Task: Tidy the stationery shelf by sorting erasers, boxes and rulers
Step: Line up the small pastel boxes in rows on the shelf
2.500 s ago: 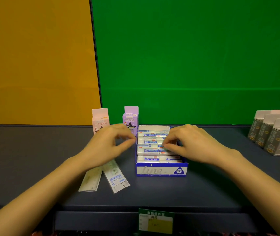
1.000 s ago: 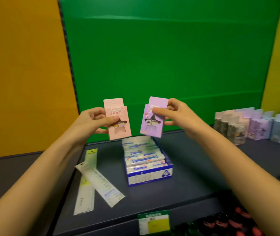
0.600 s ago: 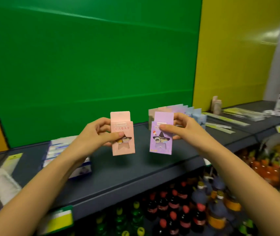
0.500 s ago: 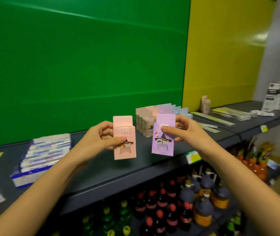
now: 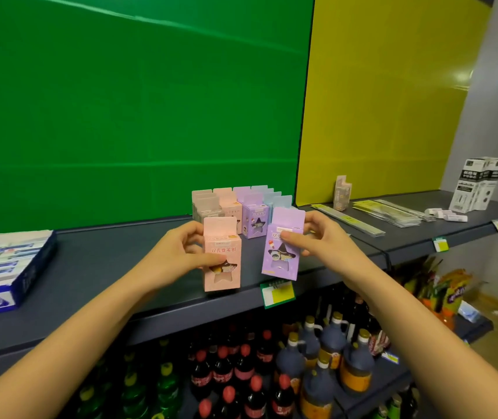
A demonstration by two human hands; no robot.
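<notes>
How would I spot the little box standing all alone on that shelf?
Find the yellow wall panel and the dark shelf below it. At the panel's left edge stands a small greyish box, beside flat packaged rulers. Unlike the pastel boxes grouped leftward, it stands alone.

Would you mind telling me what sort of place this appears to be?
Most likely a small shop. Price tags hang on the edge of the shelf, stationery boxes stand grouped on it, and drink bottles fill the shelf below.

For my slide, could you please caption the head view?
Left hand holds pink cardboard box, right hand purple cardboard box.
</notes>
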